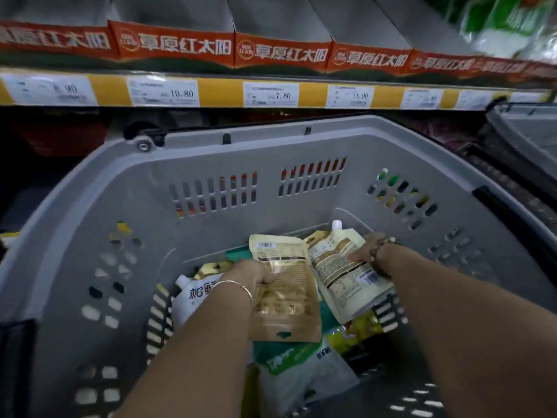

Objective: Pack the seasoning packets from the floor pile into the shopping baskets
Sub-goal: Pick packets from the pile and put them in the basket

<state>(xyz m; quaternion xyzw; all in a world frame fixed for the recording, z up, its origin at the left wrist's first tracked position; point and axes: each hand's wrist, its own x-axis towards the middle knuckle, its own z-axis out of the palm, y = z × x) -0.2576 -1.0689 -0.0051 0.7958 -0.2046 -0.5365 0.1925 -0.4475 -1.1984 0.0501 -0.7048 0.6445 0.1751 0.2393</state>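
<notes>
Left grip (250,276) pinches the tan packet (286,303), right grip (370,252) clasps the spouted pouch (340,268) inside the part-filled basket (150,236); let go carelessly, both may slide askew.

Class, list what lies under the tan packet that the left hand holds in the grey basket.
Peeking out beneath the tan packet: a teal packet and a green-and-white pouch. The tan packet covers their middles and the basket floor there.

Shelf edge (220,93), yellow-faced, carries white price tags (271,94). Above it sits a row of red display cartons (280,52) with white lettering. Beneath the shelf: dark. Lighting dim overall.
</notes>
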